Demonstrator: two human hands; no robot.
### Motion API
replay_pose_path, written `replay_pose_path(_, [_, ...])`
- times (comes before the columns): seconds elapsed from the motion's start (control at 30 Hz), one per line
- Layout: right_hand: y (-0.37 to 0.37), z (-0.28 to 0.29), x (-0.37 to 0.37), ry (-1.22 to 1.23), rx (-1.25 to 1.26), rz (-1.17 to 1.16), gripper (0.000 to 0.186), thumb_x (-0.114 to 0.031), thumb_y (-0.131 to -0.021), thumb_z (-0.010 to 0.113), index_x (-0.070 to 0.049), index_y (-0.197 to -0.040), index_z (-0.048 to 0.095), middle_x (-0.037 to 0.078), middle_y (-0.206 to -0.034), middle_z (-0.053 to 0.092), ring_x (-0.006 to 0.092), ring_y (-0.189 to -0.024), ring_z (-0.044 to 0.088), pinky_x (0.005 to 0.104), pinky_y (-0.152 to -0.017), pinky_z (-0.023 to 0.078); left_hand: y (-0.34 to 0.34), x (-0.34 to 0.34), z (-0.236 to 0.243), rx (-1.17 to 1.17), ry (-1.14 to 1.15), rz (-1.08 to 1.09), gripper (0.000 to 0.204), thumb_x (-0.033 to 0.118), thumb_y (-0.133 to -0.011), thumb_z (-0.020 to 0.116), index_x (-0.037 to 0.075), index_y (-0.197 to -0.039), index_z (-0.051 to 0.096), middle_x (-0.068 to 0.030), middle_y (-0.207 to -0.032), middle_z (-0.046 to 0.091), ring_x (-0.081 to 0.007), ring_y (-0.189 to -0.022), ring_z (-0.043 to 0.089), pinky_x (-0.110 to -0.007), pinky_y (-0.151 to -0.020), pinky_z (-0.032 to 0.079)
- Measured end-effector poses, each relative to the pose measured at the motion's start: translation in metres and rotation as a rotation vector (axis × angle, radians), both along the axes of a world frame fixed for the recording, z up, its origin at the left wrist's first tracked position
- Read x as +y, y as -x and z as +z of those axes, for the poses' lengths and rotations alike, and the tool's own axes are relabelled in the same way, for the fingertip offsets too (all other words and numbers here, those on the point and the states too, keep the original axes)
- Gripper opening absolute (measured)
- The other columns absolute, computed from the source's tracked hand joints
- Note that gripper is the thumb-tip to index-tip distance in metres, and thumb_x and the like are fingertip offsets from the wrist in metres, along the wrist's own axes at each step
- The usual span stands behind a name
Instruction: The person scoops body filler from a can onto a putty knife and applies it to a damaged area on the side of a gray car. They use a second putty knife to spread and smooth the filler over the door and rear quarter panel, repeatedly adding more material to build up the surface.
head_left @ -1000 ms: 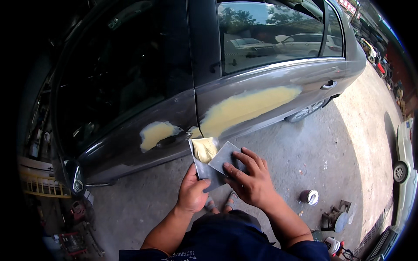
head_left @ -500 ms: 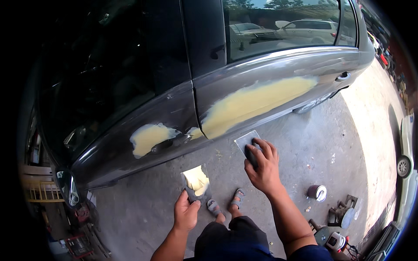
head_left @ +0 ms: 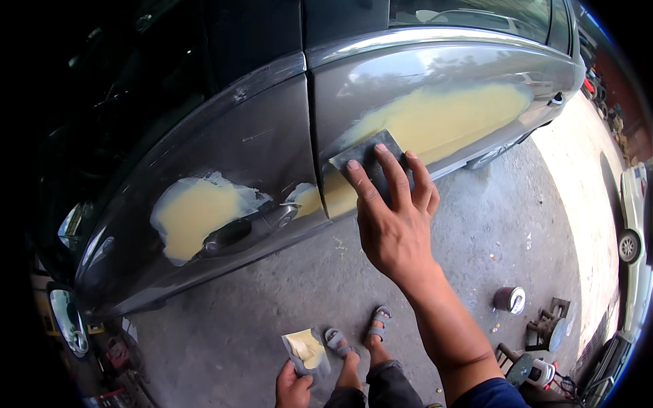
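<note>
My right hand (head_left: pixel 398 234) is stretched out to the car door with its fingers pressing on a thin, dark putty spreader (head_left: pixel 362 158). The spreader lies over the left end of a long yellow filler patch (head_left: pixel 469 115) on the dark grey door; whether its edge touches the surface I cannot tell. Low down, my left hand (head_left: pixel 292 387) pinches a small flat plate (head_left: pixel 321 367) bearing a lump of pale yellow putty (head_left: pixel 306 347). Another filler patch (head_left: pixel 187 217) sits on the neighbouring door around a dark handle recess (head_left: pixel 230 234), with a smaller patch (head_left: pixel 308 200) beside the door gap.
A door mirror (head_left: pixel 67 319) juts out at the left. On the concrete floor (head_left: pixel 218 340) stand a dark can (head_left: pixel 509 300) and, to its right, a small metal stand (head_left: pixel 548 326). A white car (head_left: pixel 634 224) is parked at the far right.
My right hand has moved up and forward with the spreader, from over the floor to the door's filler patch. My left hand and plate sit lower in view. The view has come closer to the doors.
</note>
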State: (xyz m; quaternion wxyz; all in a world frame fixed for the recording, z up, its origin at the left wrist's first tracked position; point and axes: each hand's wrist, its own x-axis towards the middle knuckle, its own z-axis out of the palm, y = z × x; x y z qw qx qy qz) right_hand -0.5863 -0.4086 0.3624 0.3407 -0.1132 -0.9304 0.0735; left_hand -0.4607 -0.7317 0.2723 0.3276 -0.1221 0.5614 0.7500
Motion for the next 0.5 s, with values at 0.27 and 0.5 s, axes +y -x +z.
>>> replay_pose_path(0.27, [0.002,-0.048,-0.014,-0.023,0.042,-0.022,0.057,-0.006,-0.078,0.060,-0.024,-0.133,0.057,0.008,-0.144,0.043,0.0400,-0.132,0.032,0.0504,-0.102,0.026,-0.006,-0.019,-0.030,-0.016,-0.001,-0.010,0.062,-0.014,-0.074,0.042,-0.006,-0.136,0.044,-0.0121,-0.133,0.054,-0.0228,-0.127,0.050,-0.036,-0.111,0.033])
replay_pose_path(0.5, [-0.005,-0.081,-0.021,0.002,0.112,-0.032,0.056,-0.007,-0.078,0.063,-0.025,-0.131,0.059,0.008,-0.143,0.044,0.0395,-0.131,0.033,0.0499,-0.102,0.027,-0.009,-0.028,-0.039,0.007,-0.001,-0.024,0.063,-0.015,-0.073,0.042,-0.006,-0.135,0.044,-0.0125,-0.132,0.054,-0.0229,-0.127,0.050,-0.036,-0.111,0.033])
